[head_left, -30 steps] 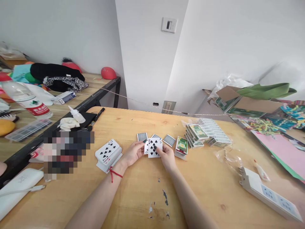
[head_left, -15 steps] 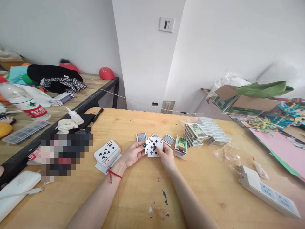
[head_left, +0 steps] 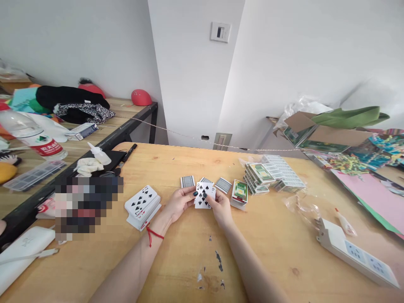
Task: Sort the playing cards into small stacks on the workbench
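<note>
Several playing cards point(head_left: 203, 198) are held face up between both hands, an eight of spades on top. My left hand point(head_left: 180, 203) pinches their left edge, thumb on the face. My right hand point(head_left: 221, 206) grips the right side, its thumb also on the face. Just beyond lie face-down cards with patterned backs, one at the left point(head_left: 188, 181) and one at the right point(head_left: 223, 185), plus another partly hidden behind the held cards. Left of my left wrist rests a face-up pile of playing cards point(head_left: 142, 204). A green card box point(head_left: 240, 191) stands beside my right hand.
Stacked card boxes point(head_left: 260, 173) stand at the back right, near an open carton point(head_left: 328, 130). A white power strip point(head_left: 356, 252) and a small glue tube point(head_left: 345, 223) lie right. A squeeze bottle point(head_left: 99, 154), marker point(head_left: 129, 152) and white power bank point(head_left: 27, 252) are left.
My left hand has moved slightly right, toward my right hand. The card that stuck out at the left is now drawn in behind the eight of spades.
</note>
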A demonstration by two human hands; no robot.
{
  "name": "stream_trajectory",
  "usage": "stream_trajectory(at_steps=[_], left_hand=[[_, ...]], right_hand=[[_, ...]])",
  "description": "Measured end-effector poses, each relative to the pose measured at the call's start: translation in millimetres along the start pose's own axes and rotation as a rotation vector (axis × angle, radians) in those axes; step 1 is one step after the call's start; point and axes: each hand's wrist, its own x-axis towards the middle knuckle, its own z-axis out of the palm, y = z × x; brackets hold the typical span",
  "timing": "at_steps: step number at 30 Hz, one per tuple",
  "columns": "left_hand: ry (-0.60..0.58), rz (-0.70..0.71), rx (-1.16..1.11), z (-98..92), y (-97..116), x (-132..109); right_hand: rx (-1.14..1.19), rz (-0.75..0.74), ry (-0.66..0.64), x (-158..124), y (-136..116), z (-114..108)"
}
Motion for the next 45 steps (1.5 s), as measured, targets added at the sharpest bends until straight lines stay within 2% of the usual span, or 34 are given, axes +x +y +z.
stream_trajectory(at_steps=[13,16,20,24,30,35,41,45], left_hand=[[0.335,0.063,0.013,14.4,-10,4],[0.361,0.074,0.051,15.8,-11,5],[0.388,0.164,0.216,15.6,-15,6],[0.476,0.317,0.556,16.6,-19,4],[0.509,0.442,0.904,18.2,-20,-1],[0.535,0.492,1.02,19.0,-19,-1],[0.552,0.465,0.945,15.6,-21,1],[0.451,0.433,0.758,10.5,-25,0]], right_hand=[[-0.001,-0.002,-0.024,-1,4,4],[0.018,0.007,-0.033,-1,3,4],[0.058,0.019,-0.058,-2,0,5],[0.076,0.053,-0.094,-4,-3,6],[0.121,0.077,-0.14,-6,-5,8],[0.138,0.073,-0.151,-7,-6,10],[0.116,0.069,-0.118,-7,-5,11],[0.141,0.063,-0.105,-5,-3,9]])
